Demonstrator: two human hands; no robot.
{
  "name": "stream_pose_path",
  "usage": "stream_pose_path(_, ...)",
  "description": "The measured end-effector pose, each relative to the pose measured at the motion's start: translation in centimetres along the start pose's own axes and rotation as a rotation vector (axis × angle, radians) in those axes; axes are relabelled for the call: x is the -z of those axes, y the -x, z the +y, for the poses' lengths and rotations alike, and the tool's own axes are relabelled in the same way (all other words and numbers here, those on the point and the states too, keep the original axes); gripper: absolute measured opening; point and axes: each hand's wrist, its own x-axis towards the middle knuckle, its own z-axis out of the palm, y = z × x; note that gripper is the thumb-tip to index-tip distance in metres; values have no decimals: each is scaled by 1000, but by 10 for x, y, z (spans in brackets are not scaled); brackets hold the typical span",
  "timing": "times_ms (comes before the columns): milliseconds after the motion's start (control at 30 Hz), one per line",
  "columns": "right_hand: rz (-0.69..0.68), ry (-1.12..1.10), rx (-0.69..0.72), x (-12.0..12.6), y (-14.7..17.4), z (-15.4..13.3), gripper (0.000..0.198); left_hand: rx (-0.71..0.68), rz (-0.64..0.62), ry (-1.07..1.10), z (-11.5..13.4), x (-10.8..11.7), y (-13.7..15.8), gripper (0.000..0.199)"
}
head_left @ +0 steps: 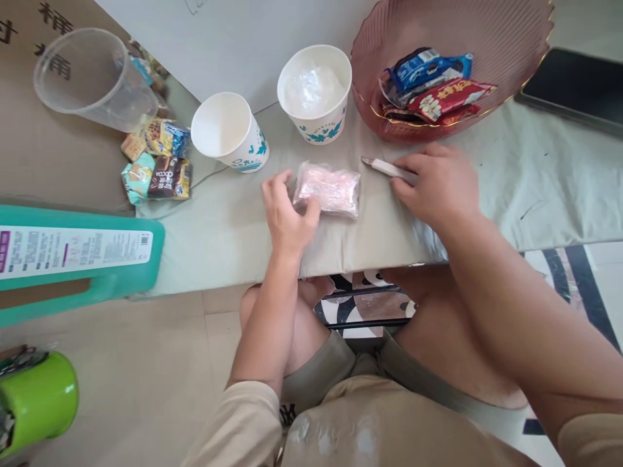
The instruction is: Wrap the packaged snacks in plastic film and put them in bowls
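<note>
A small pink packet in clear, crinkled plastic wrap (333, 189) lies on the cloth-covered table in front of me. My left hand (291, 217) is at its left end, fingers apart and curved, the thumb over the packet's lower left edge. To the right of the packet, my right hand (440, 185) is closed around a utility knife (389, 170) with a pale handle. Its tip points left, just above the cloth and apart from the packet. Behind the packet stand two paper cups, one bare inside (228, 133) and one with crumpled clear plastic (315, 94).
A pink ribbed bowl (511, 39) holds several wrapped snacks (438, 84). Right of it lies a black phone (574, 87). At left are a clear plastic tub (92, 81), snack packs (163, 159), a green jug (156, 253) and, lower down, a lime-green bin (46, 402).
</note>
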Motion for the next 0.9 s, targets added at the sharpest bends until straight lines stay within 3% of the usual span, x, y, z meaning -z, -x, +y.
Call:
stream_pose_path(67,-10,11,2,3,-1,-3,26,-72,10,4,-2,5,-5,57)
stream_pose_path(167,-96,-27,33,3,-1,-15,32,-127,-108,3,-2,5,-9,59)
stream_pose_path(267,-151,-100,100,0,2,-34,34,-97,-164,-46,4,0,-10,46)
stream_pose_path(367,-159,-174,180,-3,4,-48,37,-43,-115,-23,12,-3,-9,21)
stream_pose_path(467,-188,-262,246,-6,5,-52,49,72,-33,149,16,-4,-9,0)
stream_pose_path(567,-210,-327,246,-7,5,-51,62,274,26,433,14,-4,-10,12)
stream_pose_path(700,-195,-334,208,-4,3,-48,48,432,53,577,4,3,-14,17)
stream_pose_path(900,-140,-296,118,12,1,-37,22,451,131,414,-10,17,-21,19)
